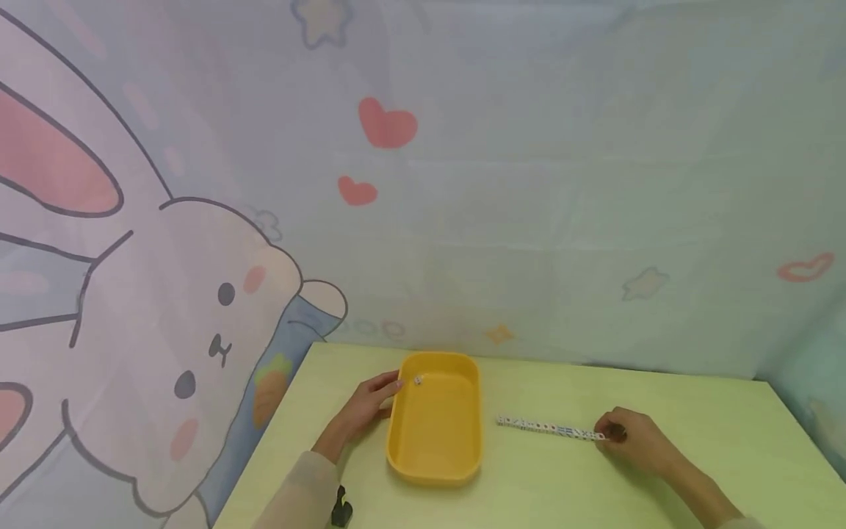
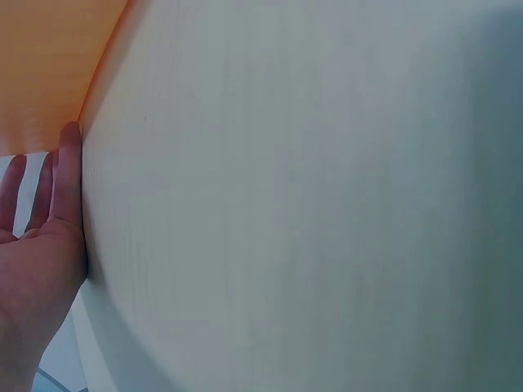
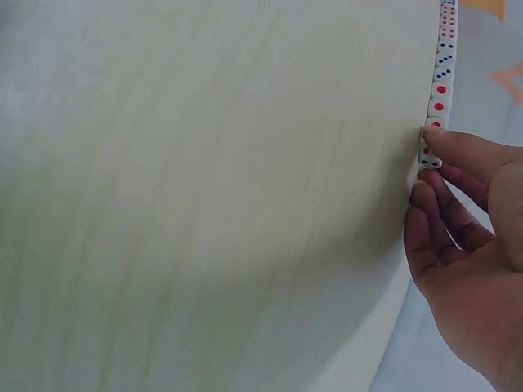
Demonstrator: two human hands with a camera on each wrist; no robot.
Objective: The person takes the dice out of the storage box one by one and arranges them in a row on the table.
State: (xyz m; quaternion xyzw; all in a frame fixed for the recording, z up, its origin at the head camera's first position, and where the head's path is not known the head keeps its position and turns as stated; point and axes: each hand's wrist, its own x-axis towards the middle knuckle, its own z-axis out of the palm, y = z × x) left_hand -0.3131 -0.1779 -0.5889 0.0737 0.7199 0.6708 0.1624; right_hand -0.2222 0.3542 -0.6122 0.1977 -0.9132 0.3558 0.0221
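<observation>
A yellow tray (image 1: 436,474) stands on the table, with one small die (image 1: 418,380) inside near its far left corner. My left hand (image 1: 366,404) touches the tray's left side, and in the left wrist view its fingers (image 2: 69,171) look fairly straight against the orange-looking wall. Right of the tray, a straight row of white dice (image 1: 545,426) with red and blue dots lies on the table. At the row's right end my right hand (image 1: 631,439) pinches the end die (image 3: 430,162) between thumb and finger. The other fingers are curled beneath.
The pale yellow-green table (image 1: 714,411) reaches back to a cloth backdrop (image 1: 529,184) printed with a rabbit and hearts. A small black object (image 1: 341,508) lies near the left forearm, its kind unclear.
</observation>
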